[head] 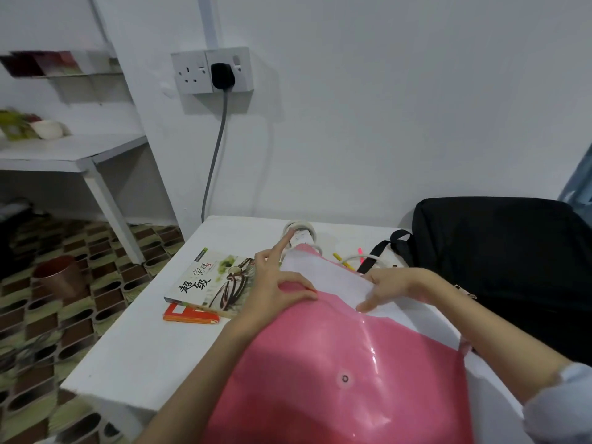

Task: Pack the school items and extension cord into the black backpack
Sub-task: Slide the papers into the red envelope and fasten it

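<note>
Our glossy pink plastic envelope folder [336, 357] leads: left hand [272, 286] pinches its flap, right hand [389, 288] holds white paper [323, 277].

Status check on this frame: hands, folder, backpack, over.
Left hand pinches pink folder at its mouth. Right hand grips white paper, half inside. Black backpack unpacked at right; books wait on table.
</note>
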Demonstrator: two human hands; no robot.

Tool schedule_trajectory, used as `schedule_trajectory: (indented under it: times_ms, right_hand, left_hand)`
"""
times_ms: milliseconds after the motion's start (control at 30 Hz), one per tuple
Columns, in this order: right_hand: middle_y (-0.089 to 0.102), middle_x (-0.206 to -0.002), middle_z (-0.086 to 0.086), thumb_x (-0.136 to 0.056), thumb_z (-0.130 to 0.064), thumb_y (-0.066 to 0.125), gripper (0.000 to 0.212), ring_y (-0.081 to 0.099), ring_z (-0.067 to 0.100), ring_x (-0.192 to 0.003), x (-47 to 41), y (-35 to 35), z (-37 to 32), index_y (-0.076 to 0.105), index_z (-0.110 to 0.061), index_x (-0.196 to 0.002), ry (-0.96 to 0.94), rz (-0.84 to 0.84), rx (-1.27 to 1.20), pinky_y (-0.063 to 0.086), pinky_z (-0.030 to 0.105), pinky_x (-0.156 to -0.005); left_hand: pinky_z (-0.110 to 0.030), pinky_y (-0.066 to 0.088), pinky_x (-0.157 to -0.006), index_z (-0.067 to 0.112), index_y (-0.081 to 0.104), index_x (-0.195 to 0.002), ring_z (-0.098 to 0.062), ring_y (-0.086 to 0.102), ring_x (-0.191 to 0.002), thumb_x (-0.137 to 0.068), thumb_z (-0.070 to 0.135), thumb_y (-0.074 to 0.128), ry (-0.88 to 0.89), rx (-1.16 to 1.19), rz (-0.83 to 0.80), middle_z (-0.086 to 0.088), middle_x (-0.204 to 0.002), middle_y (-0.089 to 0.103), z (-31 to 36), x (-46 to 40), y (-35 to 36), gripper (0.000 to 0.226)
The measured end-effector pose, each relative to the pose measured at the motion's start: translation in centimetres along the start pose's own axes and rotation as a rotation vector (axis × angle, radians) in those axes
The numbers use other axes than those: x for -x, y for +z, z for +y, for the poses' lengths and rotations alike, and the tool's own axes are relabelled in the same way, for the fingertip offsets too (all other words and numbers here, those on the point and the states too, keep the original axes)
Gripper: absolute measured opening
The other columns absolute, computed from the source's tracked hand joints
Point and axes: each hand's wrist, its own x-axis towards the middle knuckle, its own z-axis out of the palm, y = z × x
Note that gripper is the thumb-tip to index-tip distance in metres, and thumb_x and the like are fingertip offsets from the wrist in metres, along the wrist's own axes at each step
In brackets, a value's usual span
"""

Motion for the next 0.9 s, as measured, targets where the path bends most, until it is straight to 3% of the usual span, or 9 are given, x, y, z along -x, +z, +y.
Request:
schedule_trajectory:
  times_ms: [67,133,200,267,367,467,633,800,900]
  right_hand:
    - [0.064,-0.084,-0.012,-0.083,-0.024,0.069,0.022,0.059,0.004,-0.078,0.3,0.0,0.4,0.065,-0.018,-0.104,-0.022,-0.027,-0.085,0.045,0.015,-0.077]
    - [0.06,-0.081,-0.005,-0.087,-0.022,0.065,0.023,0.055,0.004,-0.071,0.5,-0.6,0.8,0.066,-0.009,-0.106,-0.08,-0.019,-0.117,0.043,0.018,-0.073]
    - [0.05,-0.067,-0.007,-0.089,-0.016,0.06,0.013,0.043,0.002,-0.056,0.6,-1.1,1.2,0.067,-0.005,-0.089,-0.12,0.02,-0.099,0.035,0.018,-0.062]
    - [0.046,-0.057,-0.007,-0.089,-0.01,0.059,0.019,0.039,0.003,-0.051,0.5,-0.7,1.2,0.06,-0.009,-0.07,-0.148,0.024,-0.1,0.032,0.02,-0.058]
    - [0.053,-0.066,0.015,-0.085,-0.007,0.059,0.01,0.048,0.01,-0.062,-0.3,1.6,0.9,0.063,-0.005,-0.076,-0.197,-0.068,-0.06,0.039,0.026,-0.063]
    - [0.061,-0.069,0.001,-0.087,-0.006,0.057,0.013,0.054,0.009,-0.06,-0.8,2.4,1.0,0.065,-0.012,-0.078,-0.178,-0.091,-0.046,0.043,0.021,-0.059]
    - [0.031,-0.048,-0.013,-0.09,-0.01,0.056,0.033,0.027,0.003,-0.043,0.0,1.2,1.5,0.041,-0.017,-0.061,-0.233,0.051,-0.114,0.021,0.017,-0.045]
    - [0.042,-0.052,-0.011,-0.091,-0.034,0.057,0.034,0.039,0.004,-0.049,0.0,1.2,2.6,0.044,-0.023,-0.062,0.003,0.012,0.026,0.035,0.02,-0.055]
    - [0.053,-0.057,-0.013,-0.092,-0.011,0.055,0.013,0.048,-0.001,-0.046,2.4,-0.8,3.6,0.057,-0.02,-0.083,0.111,-0.084,-0.001,0.041,0.014,-0.045]
  left_hand:
    - [0.003,0.009,-0.096,0.033,0.074,-0.067,0.014,0.015,-0.115,-0.059,0.039,0.08,-0.012,-0.001,0.006,0.024,-0.149,0.016,-0.5,0.0,0.0,0.012]
    - [0.002,0.009,-0.096,0.034,0.074,-0.067,0.015,0.015,-0.115,-0.059,0.045,0.076,-0.002,-0.022,0.015,0.023,-0.147,0.021,-1.0,0.1,0.2,0.015]
    - [0.001,0.011,-0.096,0.034,0.074,-0.067,0.013,0.017,-0.115,-0.059,0.047,0.075,-0.01,-0.028,0.019,0.026,-0.144,0.027,-1.3,0.2,0.5,0.015]
    - [0.002,0.011,-0.095,0.035,0.073,-0.066,0.008,0.019,-0.117,-0.06,0.043,0.078,-0.039,-0.006,0.008,0.03,-0.141,0.03,-1.3,0.1,0.7,0.011]
    - [-0.001,0.013,-0.096,0.033,0.074,-0.068,0.0,0.024,-0.114,-0.062,0.036,0.081,-0.062,-0.008,0.009,0.03,-0.137,0.035,-1.1,-0.2,1.0,0.01]
    - [-0.004,0.017,-0.094,0.035,0.072,-0.069,-0.001,0.028,-0.106,-0.061,0.039,0.079,-0.029,-0.042,0.007,0.027,-0.128,0.045,-1.3,-0.5,1.2,0.012]
    - [-0.008,0.015,-0.092,0.036,0.068,-0.074,0.007,0.031,-0.098,-0.066,0.066,0.054,0.035,-0.167,-0.027,0.034,-0.108,0.053,-2.3,-0.5,1.4,0.033]
    - [-0.024,0.016,-0.08,0.038,0.062,-0.076,0.001,0.036,-0.1,-0.067,0.069,0.042,0.04,-0.253,-0.106,0.033,-0.103,0.056,-2.9,-0.6,2.0,0.038]
    - [-0.024,0.016,-0.079,0.043,0.058,-0.073,0.001,0.039,-0.103,-0.064,0.072,0.042,0.025,-0.217,-0.151,0.04,-0.1,0.053,-3.5,-0.4,2.2,0.033]
